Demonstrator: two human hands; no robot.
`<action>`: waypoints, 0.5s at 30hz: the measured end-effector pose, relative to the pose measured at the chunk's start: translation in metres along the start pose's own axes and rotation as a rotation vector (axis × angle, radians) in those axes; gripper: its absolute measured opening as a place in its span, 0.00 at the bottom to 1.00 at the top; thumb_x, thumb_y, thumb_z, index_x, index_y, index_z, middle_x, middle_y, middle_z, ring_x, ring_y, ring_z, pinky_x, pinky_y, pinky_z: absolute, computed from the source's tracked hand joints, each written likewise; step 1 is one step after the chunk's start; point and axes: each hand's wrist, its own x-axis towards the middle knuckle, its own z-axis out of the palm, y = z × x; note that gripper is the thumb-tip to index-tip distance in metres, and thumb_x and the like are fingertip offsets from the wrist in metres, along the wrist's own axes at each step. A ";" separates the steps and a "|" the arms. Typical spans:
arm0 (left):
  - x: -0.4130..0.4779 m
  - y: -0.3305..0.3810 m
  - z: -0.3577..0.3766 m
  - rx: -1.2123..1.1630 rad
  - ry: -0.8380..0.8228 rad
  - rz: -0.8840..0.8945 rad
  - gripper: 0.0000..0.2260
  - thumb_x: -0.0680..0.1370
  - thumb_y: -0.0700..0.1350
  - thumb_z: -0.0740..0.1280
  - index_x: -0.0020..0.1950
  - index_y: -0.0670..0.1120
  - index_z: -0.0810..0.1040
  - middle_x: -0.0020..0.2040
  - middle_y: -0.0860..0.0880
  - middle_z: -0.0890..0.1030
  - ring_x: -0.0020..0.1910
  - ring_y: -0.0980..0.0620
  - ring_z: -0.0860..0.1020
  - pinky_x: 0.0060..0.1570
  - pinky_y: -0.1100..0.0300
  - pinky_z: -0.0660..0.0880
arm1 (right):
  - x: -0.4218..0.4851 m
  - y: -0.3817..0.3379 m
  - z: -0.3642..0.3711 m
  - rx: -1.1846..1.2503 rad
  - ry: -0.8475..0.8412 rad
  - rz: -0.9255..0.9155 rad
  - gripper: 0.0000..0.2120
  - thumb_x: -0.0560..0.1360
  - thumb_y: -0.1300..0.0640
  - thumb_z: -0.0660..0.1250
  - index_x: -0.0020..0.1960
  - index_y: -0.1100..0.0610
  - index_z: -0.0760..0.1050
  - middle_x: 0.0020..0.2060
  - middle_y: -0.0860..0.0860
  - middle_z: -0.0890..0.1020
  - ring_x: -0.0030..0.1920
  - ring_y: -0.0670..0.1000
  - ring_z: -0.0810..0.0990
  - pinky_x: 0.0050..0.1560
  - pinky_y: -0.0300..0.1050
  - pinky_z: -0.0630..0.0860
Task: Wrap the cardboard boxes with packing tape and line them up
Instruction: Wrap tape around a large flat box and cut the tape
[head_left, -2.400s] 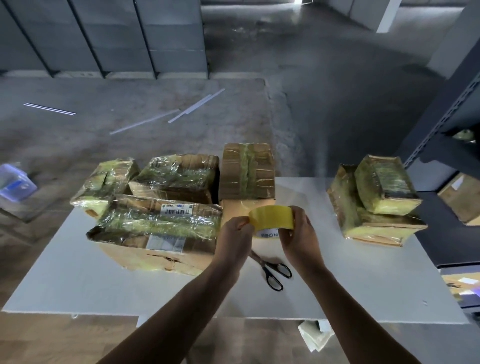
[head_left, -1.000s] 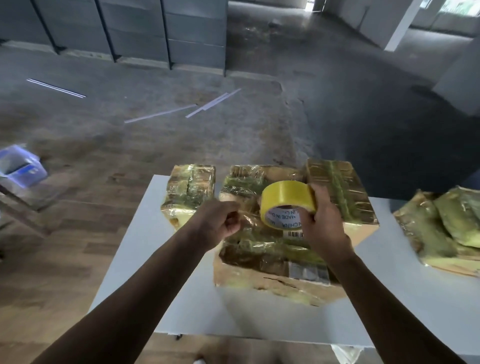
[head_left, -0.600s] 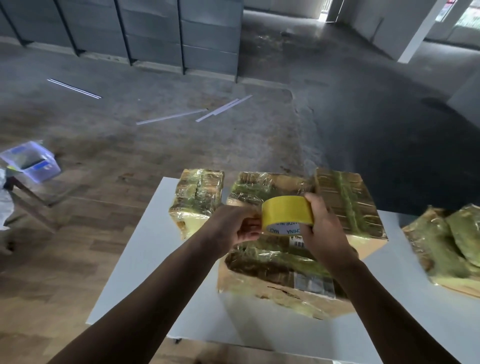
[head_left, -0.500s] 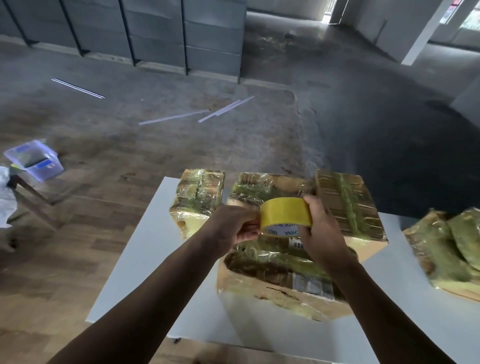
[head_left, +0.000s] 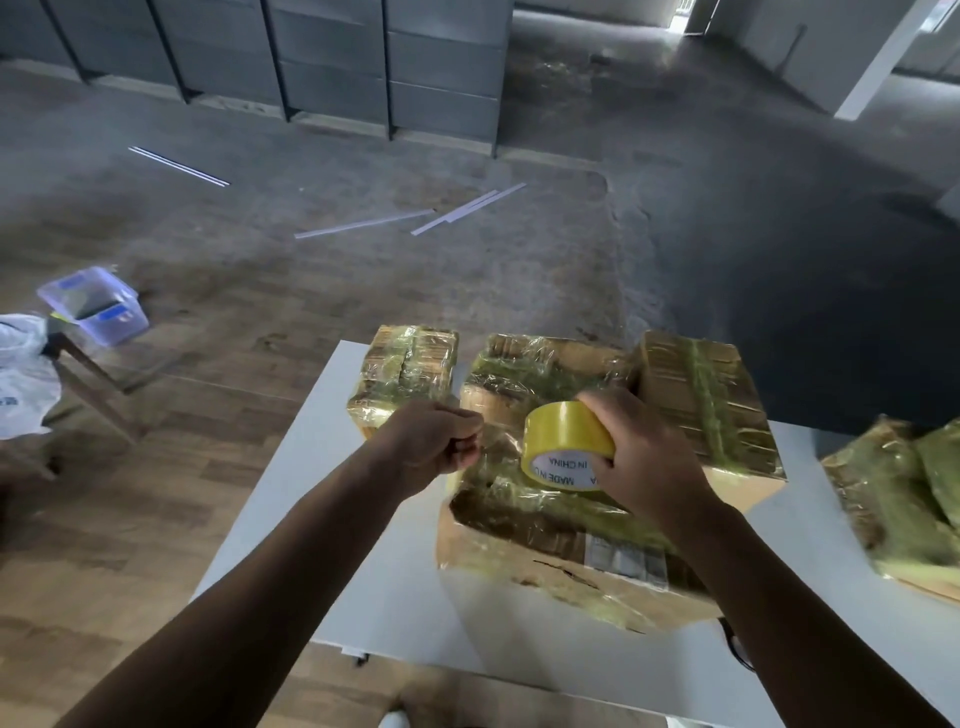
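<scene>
Holding round yellow packing-tape roll (head_left: 563, 434) in curled right grip (head_left: 647, 460) above large tape-wrapped cardboard box (head_left: 545, 551); pinching free tape end (head_left: 493, 440) in left grip (head_left: 431, 447).

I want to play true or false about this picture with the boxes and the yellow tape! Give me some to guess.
1. The right hand holds the yellow tape roll. True.
2. The tape roll lies on the table. False: it is held up over the big box.
3. The boxes are wrapped in shiny tape. True.
4. A clear tub stands on the table. False: the tub sits off to the left, away from the table.
5. The left hand lies flat on a box. False: the left hand is curled, its fingers pinching a strip of tape by the roll.
</scene>
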 end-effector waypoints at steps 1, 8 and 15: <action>0.000 0.001 -0.003 -0.003 -0.003 -0.004 0.11 0.78 0.30 0.61 0.36 0.37 0.73 0.31 0.45 0.69 0.30 0.53 0.68 0.28 0.65 0.73 | 0.002 -0.001 -0.001 -0.016 -0.012 -0.011 0.28 0.62 0.65 0.76 0.61 0.63 0.76 0.52 0.59 0.81 0.46 0.61 0.82 0.40 0.50 0.78; -0.004 -0.013 -0.010 0.121 0.034 0.002 0.08 0.77 0.38 0.68 0.38 0.39 0.75 0.30 0.47 0.67 0.28 0.54 0.66 0.28 0.65 0.70 | 0.004 -0.002 0.007 0.429 -0.192 0.027 0.31 0.69 0.55 0.69 0.67 0.34 0.64 0.57 0.34 0.70 0.54 0.38 0.69 0.51 0.38 0.69; -0.002 -0.022 -0.017 0.237 0.193 0.070 0.09 0.76 0.39 0.70 0.50 0.32 0.78 0.36 0.43 0.79 0.27 0.59 0.78 0.29 0.68 0.74 | 0.008 -0.006 0.012 0.511 -0.144 -0.058 0.22 0.70 0.55 0.70 0.57 0.35 0.69 0.54 0.29 0.73 0.53 0.34 0.74 0.46 0.26 0.70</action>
